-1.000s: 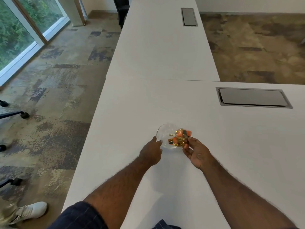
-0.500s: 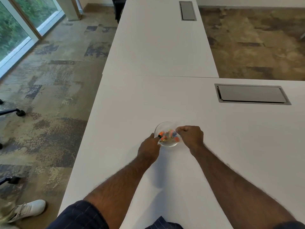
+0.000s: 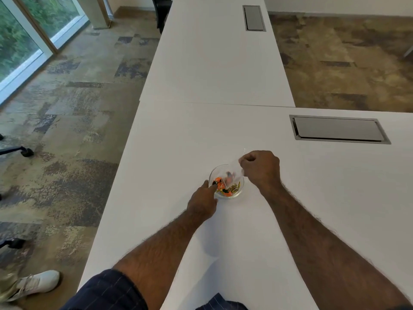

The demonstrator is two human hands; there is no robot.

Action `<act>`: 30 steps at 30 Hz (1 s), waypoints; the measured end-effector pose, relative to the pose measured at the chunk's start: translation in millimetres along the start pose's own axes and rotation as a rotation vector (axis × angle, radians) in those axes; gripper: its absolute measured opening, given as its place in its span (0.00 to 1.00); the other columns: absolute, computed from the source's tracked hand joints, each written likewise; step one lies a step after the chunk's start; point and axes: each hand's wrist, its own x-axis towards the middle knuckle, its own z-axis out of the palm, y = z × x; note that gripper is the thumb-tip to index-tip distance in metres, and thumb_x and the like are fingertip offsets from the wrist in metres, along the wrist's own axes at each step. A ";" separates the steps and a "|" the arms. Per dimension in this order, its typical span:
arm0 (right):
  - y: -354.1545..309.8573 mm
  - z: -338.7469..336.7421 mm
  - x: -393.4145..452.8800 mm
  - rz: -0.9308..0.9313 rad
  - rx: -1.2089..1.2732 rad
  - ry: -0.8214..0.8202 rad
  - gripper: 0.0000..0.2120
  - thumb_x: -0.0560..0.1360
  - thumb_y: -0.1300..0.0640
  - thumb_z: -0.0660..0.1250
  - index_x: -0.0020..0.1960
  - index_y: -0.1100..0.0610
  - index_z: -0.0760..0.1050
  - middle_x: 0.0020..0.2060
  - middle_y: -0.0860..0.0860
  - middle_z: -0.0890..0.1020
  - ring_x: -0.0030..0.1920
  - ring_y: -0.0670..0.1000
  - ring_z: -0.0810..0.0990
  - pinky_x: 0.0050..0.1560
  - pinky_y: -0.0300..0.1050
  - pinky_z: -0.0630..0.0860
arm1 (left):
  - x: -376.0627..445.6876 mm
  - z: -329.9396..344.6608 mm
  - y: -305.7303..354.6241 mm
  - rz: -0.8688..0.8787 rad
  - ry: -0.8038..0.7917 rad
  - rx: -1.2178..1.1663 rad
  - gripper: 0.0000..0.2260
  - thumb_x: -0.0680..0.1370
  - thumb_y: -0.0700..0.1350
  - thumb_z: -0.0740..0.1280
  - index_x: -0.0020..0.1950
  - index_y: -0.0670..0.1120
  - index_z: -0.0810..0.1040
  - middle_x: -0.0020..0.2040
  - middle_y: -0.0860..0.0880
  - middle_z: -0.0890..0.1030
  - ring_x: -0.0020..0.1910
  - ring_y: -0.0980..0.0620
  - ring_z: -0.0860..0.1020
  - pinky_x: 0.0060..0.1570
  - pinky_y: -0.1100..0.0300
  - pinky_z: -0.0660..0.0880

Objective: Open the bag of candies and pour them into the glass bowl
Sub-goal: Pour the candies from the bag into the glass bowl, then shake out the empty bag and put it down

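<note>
A small glass bowl [image 3: 239,192] stands on the white table [image 3: 201,135] in front of me. Orange, gold and dark wrapped candies [image 3: 223,189] lie inside it. My left hand [image 3: 202,203] rests against the bowl's near-left rim, fingers touching the glass. My right hand [image 3: 260,170] is raised just right of and above the bowl, fist closed on a clear plastic bag [image 3: 234,170] that hangs tilted over the bowl. The bag is see-through and blurred, with a candy or two showing inside.
A grey cable hatch [image 3: 338,129] is set into the table at the right. A second white table with another hatch [image 3: 254,18] extends ahead. The table's left edge drops to patterned carpet, with a white shoe [image 3: 36,284] and chair wheels [image 3: 26,151] there.
My right hand turned the bag over the bowl and then lifted up and to the right. Candies moved from the bag into the bowl. My left hand stayed at the rim.
</note>
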 end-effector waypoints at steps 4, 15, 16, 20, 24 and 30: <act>1.7 -5.3 -12.7 0.086 0.224 0.051 0.06 0.71 0.62 0.68 0.37 0.54 0.80 0.31 0.51 0.85 0.33 0.51 0.85 0.44 0.49 0.83 | -10.2 -6.0 4.9 -0.007 0.093 -0.137 0.26 0.79 0.40 0.63 0.77 0.47 0.62 0.78 0.43 0.62 0.75 0.43 0.65 0.70 0.53 0.66; 40.7 23.7 -67.0 0.469 1.017 -0.290 0.06 0.74 0.70 0.67 0.43 0.60 0.76 0.39 0.57 0.82 0.39 0.52 0.81 0.41 0.43 0.81 | -29.4 -32.9 14.1 -0.246 0.144 -1.558 0.16 0.82 0.55 0.56 0.54 0.45 0.77 0.49 0.47 0.84 0.50 0.48 0.82 0.51 0.55 0.78; 45.7 27.5 -69.6 0.491 1.009 -0.311 0.05 0.73 0.69 0.68 0.44 0.61 0.77 0.40 0.57 0.82 0.40 0.53 0.81 0.41 0.43 0.80 | -29.8 -32.0 11.9 -0.257 0.167 -1.583 0.15 0.82 0.54 0.58 0.55 0.45 0.77 0.52 0.46 0.84 0.52 0.46 0.82 0.50 0.56 0.78; 60.0 37.5 -80.2 0.538 0.946 -0.412 0.05 0.72 0.67 0.71 0.44 0.59 0.78 0.40 0.57 0.83 0.41 0.52 0.82 0.43 0.43 0.80 | -33.6 -28.5 1.7 -0.314 0.290 -1.606 0.09 0.81 0.47 0.62 0.51 0.44 0.79 0.53 0.43 0.83 0.50 0.45 0.82 0.47 0.57 0.78; 74.3 41.1 -86.7 0.521 0.764 -0.576 0.10 0.71 0.62 0.74 0.49 0.58 0.77 0.50 0.58 0.83 0.49 0.52 0.82 0.49 0.45 0.77 | -39.7 -26.6 -10.2 -0.358 0.327 -1.537 0.07 0.80 0.41 0.64 0.46 0.43 0.81 0.51 0.40 0.84 0.48 0.45 0.82 0.47 0.56 0.80; 74.0 42.0 -81.4 0.437 0.657 -0.550 0.20 0.71 0.49 0.74 0.59 0.56 0.78 0.53 0.51 0.84 0.53 0.51 0.81 0.55 0.45 0.71 | -49.0 -19.9 -24.2 -0.351 0.273 -1.327 0.09 0.80 0.41 0.64 0.43 0.41 0.82 0.46 0.39 0.86 0.43 0.45 0.82 0.48 0.54 0.79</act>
